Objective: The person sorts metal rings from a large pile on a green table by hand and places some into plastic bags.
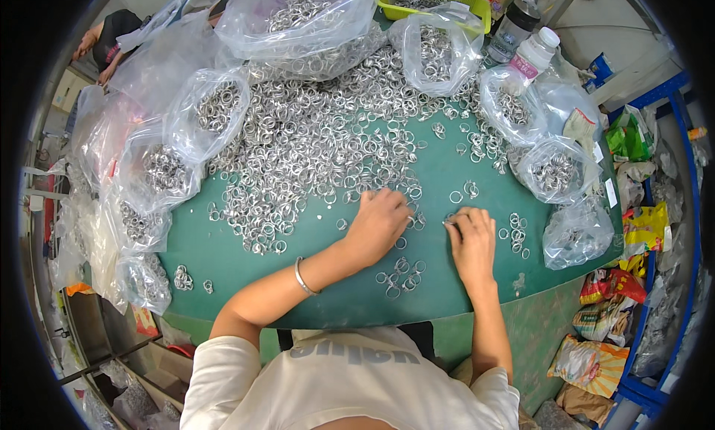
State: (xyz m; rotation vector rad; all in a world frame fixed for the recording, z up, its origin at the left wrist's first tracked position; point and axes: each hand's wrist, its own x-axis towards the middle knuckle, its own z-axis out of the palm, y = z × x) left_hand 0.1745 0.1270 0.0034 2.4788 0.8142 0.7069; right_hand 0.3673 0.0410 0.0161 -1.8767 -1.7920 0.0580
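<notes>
Silver metal rings (pixel 298 147) lie in a wide heap over the green tabletop (pixel 335 303). My left hand (pixel 381 223), with a bangle (pixel 300 277) on its wrist, is closed at the near right edge of the heap; a ring shows at its fingertips. To its right, my right hand (pixel 474 240) pinches a ring (pixel 448 222) between thumb and fingers. A small group of rings (pixel 402 277) lies between my forearms. Another little cluster (pixel 517 233) sits just right of my right hand.
Clear plastic bags of rings (pixel 212 113) line the table's left, far and right sides. At the back stand a yellow-green basket (pixel 477 17), a dark-lidded jar (pixel 514 29) and a white bottle (pixel 538 50). A blue rack (pixel 681 132) with colourful packets is on the right. Another person's hand (pixel 89 41) shows far left.
</notes>
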